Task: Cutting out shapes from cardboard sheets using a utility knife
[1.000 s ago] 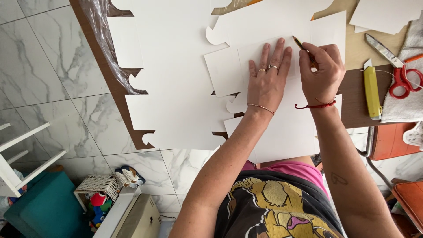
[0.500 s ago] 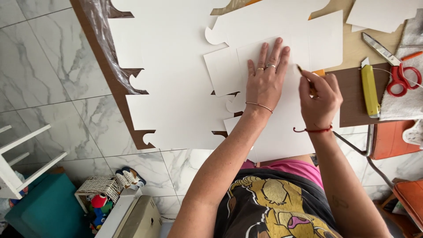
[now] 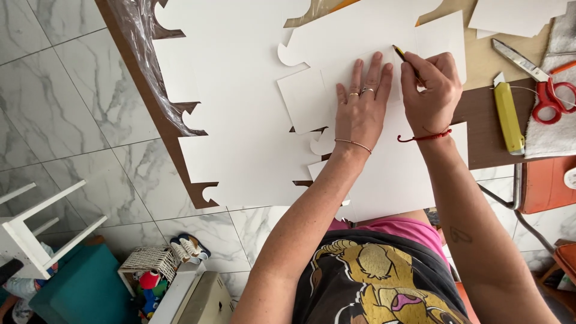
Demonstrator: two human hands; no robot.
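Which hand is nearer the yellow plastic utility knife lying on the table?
Right. The right hand, gripping a pencil, sits just left of the yellow utility knife; the left hand lies flat on white card, farther away.

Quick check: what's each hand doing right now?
Left hand: open, pressed flat on the small white card piece.
Right hand: closed around a pencil, tip on the card.

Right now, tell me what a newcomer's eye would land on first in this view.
First, the two hands at centre: the left hand lies flat on a small white card, and the right hand holds a pencil against it. Around them spread big white sheets with scalloped cut-outs. At the right edge, red-handled scissors and a yellow utility knife stand out.
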